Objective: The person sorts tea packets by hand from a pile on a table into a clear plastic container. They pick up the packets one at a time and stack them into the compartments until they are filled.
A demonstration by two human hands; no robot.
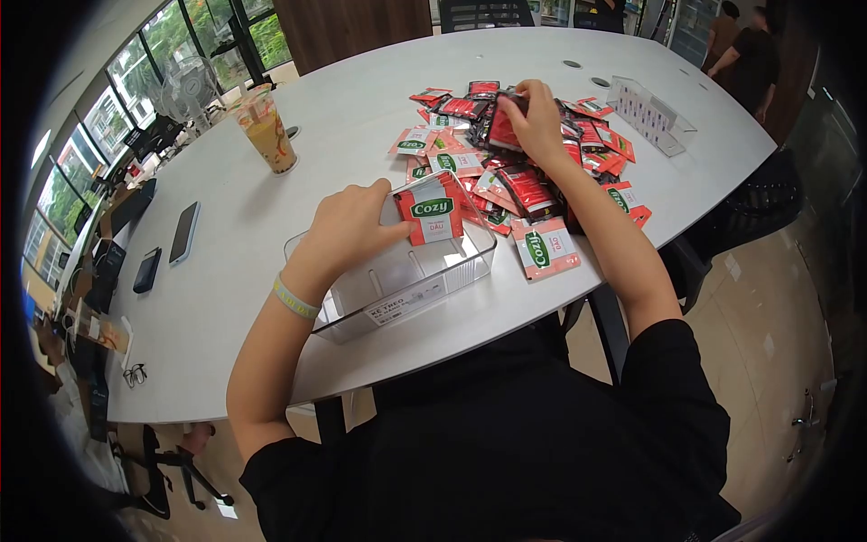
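Note:
My left hand (pixel 348 226), a pale band on its wrist, reaches over a clear plastic bin (pixel 406 296). Its thumb and fingers close on the left edge of red-and-pink Cozy tea sachets (pixel 432 212), which stand upright at the bin's far right end. Farther out, my right hand (pixel 539 126) pinches a red-and-black packet (pixel 504 126) above a heap of loose packets. That heap mixes red-and-black packets (pixel 528 187) with more pink Cozy sachets (pixel 456 162). One Cozy sachet (pixel 545 247) lies apart near the table edge, right of the bin.
On the white table (pixel 361 99) stand a plastic cup with a yellow drink (pixel 269 135) and a clear acrylic holder (pixel 648 117). A phone (pixel 184 233), a dark case (pixel 146 270) and glasses (pixel 135 375) lie to the left. People (pixel 754 54) stand at the far right.

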